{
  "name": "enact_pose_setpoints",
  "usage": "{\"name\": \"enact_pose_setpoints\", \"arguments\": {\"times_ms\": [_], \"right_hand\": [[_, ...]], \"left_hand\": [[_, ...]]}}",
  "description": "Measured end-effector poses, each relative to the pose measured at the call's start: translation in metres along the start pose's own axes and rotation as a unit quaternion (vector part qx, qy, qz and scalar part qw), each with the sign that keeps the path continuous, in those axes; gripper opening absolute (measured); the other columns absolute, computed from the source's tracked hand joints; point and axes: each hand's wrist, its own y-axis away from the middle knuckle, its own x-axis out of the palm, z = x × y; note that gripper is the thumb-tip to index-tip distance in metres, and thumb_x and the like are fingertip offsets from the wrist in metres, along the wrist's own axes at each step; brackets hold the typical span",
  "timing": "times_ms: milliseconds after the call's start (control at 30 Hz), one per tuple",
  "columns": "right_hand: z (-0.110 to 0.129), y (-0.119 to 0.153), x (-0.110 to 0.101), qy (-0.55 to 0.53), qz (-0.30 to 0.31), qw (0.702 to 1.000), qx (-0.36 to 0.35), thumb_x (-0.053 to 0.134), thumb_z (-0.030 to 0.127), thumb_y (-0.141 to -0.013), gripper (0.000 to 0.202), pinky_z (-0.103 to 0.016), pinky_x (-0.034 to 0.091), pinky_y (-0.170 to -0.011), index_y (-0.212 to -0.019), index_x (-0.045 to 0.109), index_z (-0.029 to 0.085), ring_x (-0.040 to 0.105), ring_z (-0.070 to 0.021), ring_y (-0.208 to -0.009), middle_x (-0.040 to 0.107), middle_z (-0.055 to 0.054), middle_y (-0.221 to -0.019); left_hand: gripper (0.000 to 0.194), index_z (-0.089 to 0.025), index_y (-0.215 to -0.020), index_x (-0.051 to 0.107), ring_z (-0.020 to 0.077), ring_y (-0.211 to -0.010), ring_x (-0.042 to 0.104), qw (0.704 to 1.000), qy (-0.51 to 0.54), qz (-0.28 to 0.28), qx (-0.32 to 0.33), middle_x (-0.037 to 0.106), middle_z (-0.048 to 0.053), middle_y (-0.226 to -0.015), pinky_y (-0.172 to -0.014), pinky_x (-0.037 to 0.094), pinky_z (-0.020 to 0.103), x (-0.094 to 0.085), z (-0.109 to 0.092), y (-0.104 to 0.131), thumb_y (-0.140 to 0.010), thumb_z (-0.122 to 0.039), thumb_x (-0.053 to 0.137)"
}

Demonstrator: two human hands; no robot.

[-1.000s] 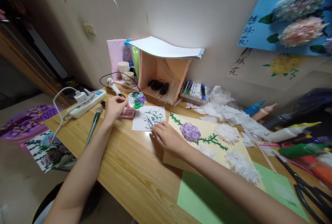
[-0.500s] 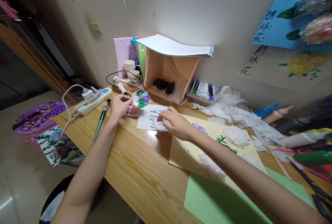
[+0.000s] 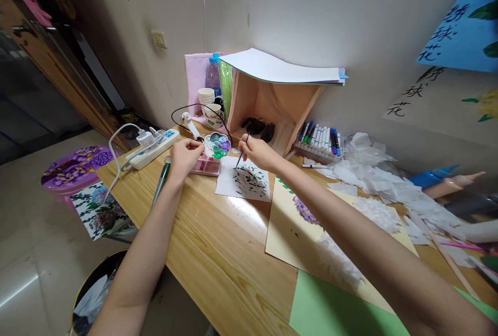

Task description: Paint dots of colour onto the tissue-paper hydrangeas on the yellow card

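Pinched in my left hand [image 3: 187, 155] is the edge of a flower-shaped paint palette [image 3: 218, 145] with green, purple and teal paint in its wells. My right hand [image 3: 257, 151] grips a thin blue paintbrush [image 3: 241, 155], its tip pointing down at the upper left of a white sheet [image 3: 227, 186] covered in dark green and black dabs. Whether the tip touches the paper I cannot tell. Below the palette sits a pink compartment box [image 3: 206, 165]. Under my right forearm lies a cream sheet [image 3: 284, 237] bearing a purple painted flower [image 3: 305, 210] and white paper blooms [image 3: 338, 258].
A power strip [image 3: 153, 149] and a large makeup-type brush [image 3: 161, 183] lie at the left edge. Behind stand paper cups [image 3: 213, 113], an open box [image 3: 249, 95] and a marker rack [image 3: 321, 139]. White tissue scraps [image 3: 373, 165] and green paper [image 3: 322, 305] are on the right.
My view has turned left. My right hand has moved from low over the white sheet up toward the palette, and the brush now shows clearly. My left hand still holds the palette.
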Motion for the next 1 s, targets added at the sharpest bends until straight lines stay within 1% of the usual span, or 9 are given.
{"name": "enact_pose_setpoints", "arguments": {"times_ms": [67,167,233,367,467,533,700,833,1000], "right_hand": [[0.005,0.002,-0.008,0.015,0.043,0.999,-0.022,0.034,0.021,-0.09,0.015,-0.024,0.036,-0.062,-0.084,0.048,0.019,0.055,-0.0121,-0.061,0.064,0.0,-0.066],[0.01,0.006,-0.017,0.041,0.091,0.994,-0.047,0.037,0.017,-0.086,0.013,-0.024,0.035,-0.063,-0.079,0.047,0.019,0.054,-0.0123,-0.065,0.065,-0.002,-0.073],[0.01,0.009,-0.02,0.061,0.108,0.991,-0.056,0.038,0.017,-0.085,0.012,-0.026,0.035,-0.065,-0.078,0.047,0.019,0.053,-0.0132,-0.068,0.063,-0.004,-0.078],[0.011,0.009,-0.021,0.088,0.128,0.986,-0.065,0.042,0.018,-0.082,0.009,-0.028,0.036,-0.069,-0.085,0.05,0.018,0.052,-0.0164,-0.078,0.06,-0.007,-0.087],[0.012,0.008,-0.022,0.092,0.142,0.983,-0.065,0.045,0.018,-0.078,0.01,-0.027,0.036,-0.068,-0.085,0.053,0.018,0.053,-0.0175,-0.081,0.061,-0.007,-0.087],[0.011,0.006,-0.025,0.09,0.137,0.985,-0.058,0.046,0.019,-0.078,0.011,-0.026,0.036,-0.067,-0.084,0.055,0.018,0.054,-0.0167,-0.078,0.062,-0.006,-0.086],[0.003,0.001,-0.027,0.077,0.078,0.994,-0.012,0.038,0.022,-0.084,0.019,-0.025,0.037,-0.065,-0.086,0.056,0.017,0.056,-0.0146,-0.073,0.067,-0.005,-0.085],[-0.005,-0.005,-0.02,0.064,0.07,0.995,0.013,0.034,0.021,-0.089,0.025,-0.023,0.039,-0.065,-0.081,0.057,0.016,0.059,-0.013,-0.069,0.07,-0.005,-0.076],[-0.009,-0.01,-0.012,0.066,0.041,0.997,0.022,0.027,0.029,-0.094,0.034,-0.024,0.039,-0.064,-0.084,0.056,0.016,0.058,-0.0134,-0.065,0.07,-0.006,-0.074]], "left_hand": [[0.017,-0.013,-0.066,0.068,0.0158,-0.06,0.063,1.0,0.006,-0.004,0.0,0.068,0.004,-0.063,-0.057,0.046,0.022,-0.003,0.0,-0.001,-0.06,-0.027,0.06],[0.017,-0.013,-0.066,0.067,0.015,-0.059,0.062,1.0,0.014,-0.015,0.003,0.067,0.004,-0.062,-0.056,0.045,0.022,-0.009,0.0,-0.005,-0.06,-0.027,0.059],[0.018,-0.013,-0.066,0.067,0.0145,-0.059,0.061,1.0,0.018,-0.022,0.005,0.067,0.004,-0.063,-0.056,0.045,0.022,-0.011,0.001,-0.006,-0.059,-0.027,0.059],[0.018,-0.012,-0.065,0.066,0.0135,-0.057,0.06,0.999,0.023,-0.027,0.004,0.065,0.003,-0.061,-0.055,0.044,0.021,-0.011,0.001,-0.007,-0.057,-0.026,0.059],[0.016,-0.013,-0.063,0.065,0.0132,-0.057,0.059,0.999,0.022,-0.028,0.002,0.065,0.003,-0.06,-0.055,0.044,0.021,-0.01,0.001,-0.006,-0.057,-0.026,0.059],[0.016,-0.013,-0.063,0.065,0.0132,-0.057,0.059,0.999,0.022,-0.028,0.003,0.065,0.003,-0.06,-0.055,0.044,0.022,-0.01,0.001,-0.006,-0.057,-0.026,0.059],[0.016,-0.013,-0.063,0.065,0.0137,-0.057,0.059,0.999,0.021,-0.028,0.003,0.065,0.003,-0.06,-0.056,0.044,0.022,-0.01,0.001,-0.007,-0.057,-0.027,0.059],[0.017,-0.013,-0.063,0.065,0.0145,-0.058,0.06,0.999,0.019,-0.027,0.004,0.065,0.003,-0.06,-0.056,0.045,0.023,-0.009,0.002,-0.006,-0.057,-0.028,0.059],[0.017,-0.013,-0.063,0.066,0.0146,-0.058,0.06,1.0,0.014,-0.025,0.006,0.066,0.004,-0.061,-0.057,0.046,0.023,-0.008,0.002,-0.006,-0.057,-0.028,0.059]]}}
